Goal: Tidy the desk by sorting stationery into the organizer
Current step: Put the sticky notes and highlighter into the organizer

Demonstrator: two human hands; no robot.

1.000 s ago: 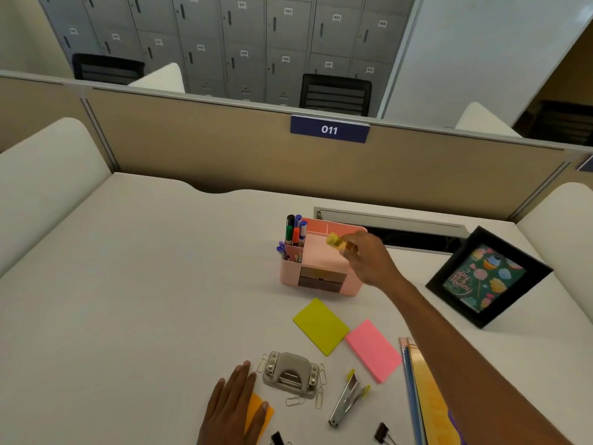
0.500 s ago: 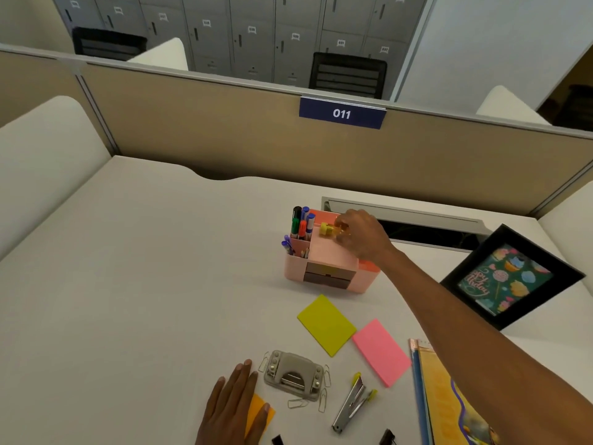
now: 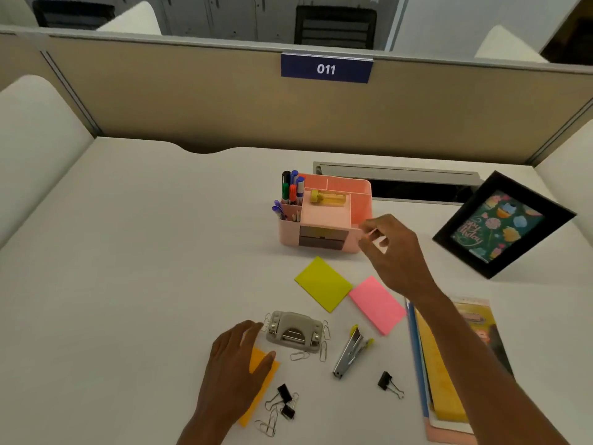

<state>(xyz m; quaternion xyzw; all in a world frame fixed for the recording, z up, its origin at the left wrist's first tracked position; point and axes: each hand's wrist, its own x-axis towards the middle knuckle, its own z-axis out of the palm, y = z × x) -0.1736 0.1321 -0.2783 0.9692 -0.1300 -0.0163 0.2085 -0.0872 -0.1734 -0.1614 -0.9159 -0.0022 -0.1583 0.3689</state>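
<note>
My right hand (image 3: 396, 252) hangs empty, fingers loosely curled, beside the pink plastic organizer (image 3: 359, 200). My left hand (image 3: 237, 364) lies flat on an orange sticky pad (image 3: 268, 379). The yellow rectangular sticky pad (image 3: 322, 282) lies on the tabletop (image 3: 144, 284) just below and left of the right hand, the nearer of my hands.

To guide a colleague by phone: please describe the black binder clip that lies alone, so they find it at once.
Find the stack of books at the near right edge of the desk. Between it and the silver stapler lies the lone black binder clip. The two other black clips, by the left hand, sit among paper clips; this one has none.
</note>
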